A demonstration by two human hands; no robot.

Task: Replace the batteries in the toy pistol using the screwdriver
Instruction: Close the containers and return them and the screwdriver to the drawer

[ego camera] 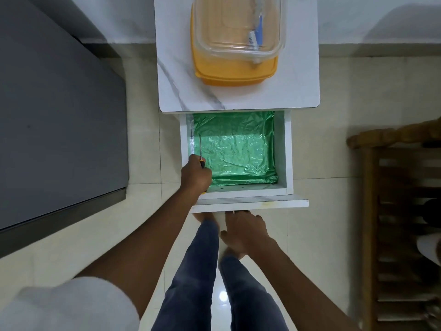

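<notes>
The step in hand looks like fetching the tool: the left hand curls round the screwdriver, its thin metal shaft pointing away over the open white drawer, which is lined with crinkled, shiny green foil. The right hand reaches under the drawer front; its fingertips are hidden, so I cannot tell how it grips. Next the drawer probably needs pushing shut. The toy pistol is not visible. On the marble-patterned top a clear plastic box sits on an orange one.
</notes>
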